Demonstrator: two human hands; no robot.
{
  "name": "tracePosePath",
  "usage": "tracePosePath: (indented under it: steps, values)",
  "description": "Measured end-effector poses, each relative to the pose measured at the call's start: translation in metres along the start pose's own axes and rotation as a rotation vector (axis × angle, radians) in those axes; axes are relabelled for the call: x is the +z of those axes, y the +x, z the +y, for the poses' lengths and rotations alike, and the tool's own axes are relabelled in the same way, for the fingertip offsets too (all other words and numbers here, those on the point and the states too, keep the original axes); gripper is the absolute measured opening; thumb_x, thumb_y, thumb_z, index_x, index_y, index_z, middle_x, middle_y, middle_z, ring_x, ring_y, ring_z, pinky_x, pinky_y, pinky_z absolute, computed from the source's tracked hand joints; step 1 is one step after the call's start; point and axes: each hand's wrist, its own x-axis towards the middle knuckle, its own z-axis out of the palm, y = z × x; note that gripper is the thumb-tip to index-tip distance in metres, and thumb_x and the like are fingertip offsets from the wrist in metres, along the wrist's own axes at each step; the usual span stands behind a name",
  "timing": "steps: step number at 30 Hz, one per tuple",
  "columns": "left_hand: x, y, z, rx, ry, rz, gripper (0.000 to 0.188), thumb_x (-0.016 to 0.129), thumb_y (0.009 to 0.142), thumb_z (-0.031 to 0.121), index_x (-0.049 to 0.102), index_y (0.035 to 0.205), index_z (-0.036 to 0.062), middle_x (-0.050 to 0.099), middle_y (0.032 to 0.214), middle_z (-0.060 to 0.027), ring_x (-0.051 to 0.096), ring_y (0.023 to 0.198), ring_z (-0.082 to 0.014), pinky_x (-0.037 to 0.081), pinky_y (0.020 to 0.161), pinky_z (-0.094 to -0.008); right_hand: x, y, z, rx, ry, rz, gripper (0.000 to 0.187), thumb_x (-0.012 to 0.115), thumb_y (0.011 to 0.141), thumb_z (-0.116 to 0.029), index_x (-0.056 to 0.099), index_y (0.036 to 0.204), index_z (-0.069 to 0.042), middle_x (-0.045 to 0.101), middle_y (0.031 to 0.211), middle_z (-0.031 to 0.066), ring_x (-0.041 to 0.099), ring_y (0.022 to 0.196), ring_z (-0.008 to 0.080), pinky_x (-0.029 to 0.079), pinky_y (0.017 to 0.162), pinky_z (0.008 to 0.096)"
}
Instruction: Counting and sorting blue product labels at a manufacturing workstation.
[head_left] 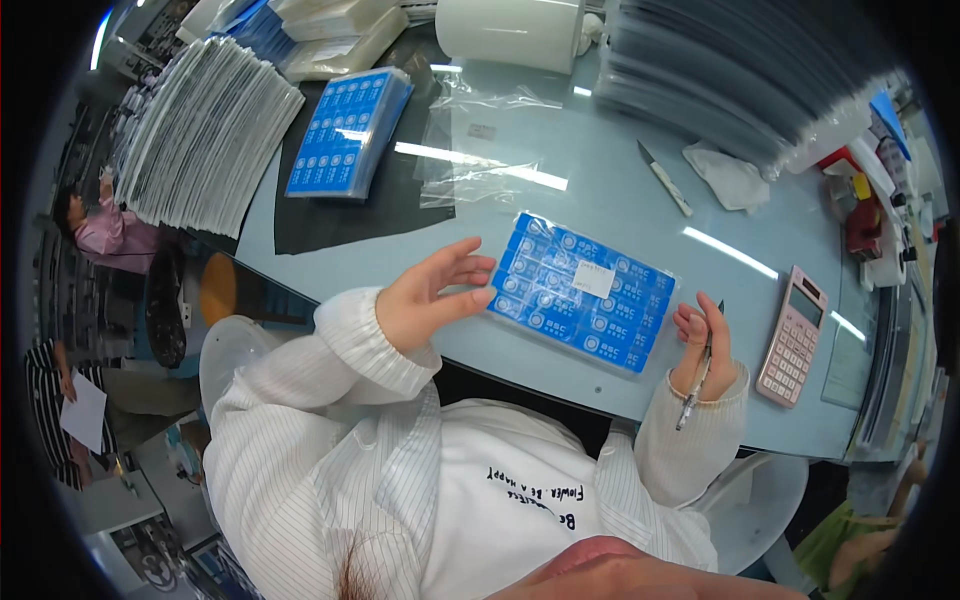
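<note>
A flat pack of blue printed sheets in clear plastic lies tilted on the glass-topped table before me. On top of it sits a small white label. At the pack's left edge is my left hand, fingers apart and holding nothing; its thumb tip is at the edge, and I cannot tell if it touches. Beside the pack's right edge, my right hand holds a pen, which runs down past the palm toward the wrist.
A thicker stack of blue sheets rests on a black mat. Tall paper piles stand at far left, grey stacked sheets at far right. A knife, crumpled white wrap and pink calculator lie to the right.
</note>
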Motion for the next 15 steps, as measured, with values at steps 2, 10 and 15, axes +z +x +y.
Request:
tracePosePath:
  steps: [2, 10, 15]
  values:
    - [-0.004, 0.006, 0.004, -0.099, -0.093, 0.006, 0.066, 0.063, 0.086, 0.024, 0.03, 0.137, -0.0033, 0.051, 0.128, -0.016, 0.05, 0.113, -0.0231, 0.036, 0.1, -0.0322, 0.002, 0.0, 0.002, -0.066, -0.042, -0.054, 0.027, 0.05, 0.095, -0.017, 0.056, 0.115, 0.001, 0.065, 0.095, 0.0158, 0.064, 0.086, 0.0185, 0.05, 0.074, 0.0269]
    - [-0.01, 0.035, 0.011, -0.25, 0.062, -0.071, 0.073, 0.068, 0.081, 0.029, 0.035, 0.134, -0.0084, 0.059, 0.113, -0.0148, 0.056, 0.095, -0.0173, 0.043, 0.087, -0.0273, 0.006, 0.003, 0.0, -0.152, -0.119, -0.041, 0.023, 0.051, 0.094, -0.015, 0.058, 0.107, 0.002, 0.067, 0.089, 0.0139, 0.065, 0.081, 0.0168, 0.052, 0.07, 0.0255]
    - [0.006, 0.024, -0.004, 0.154, 0.093, -0.054, 0.035, 0.066, 0.083, 0.021, 0.052, 0.108, 0.0011, 0.063, 0.091, -0.007, 0.058, 0.08, -0.0128, 0.048, 0.07, -0.026, 0.014, 0.005, 0.0, -0.145, -0.007, -0.028, 0.022, 0.05, 0.095, -0.015, 0.058, 0.106, 0.001, 0.067, 0.087, 0.0135, 0.065, 0.077, 0.0165, 0.052, 0.068, 0.0254]
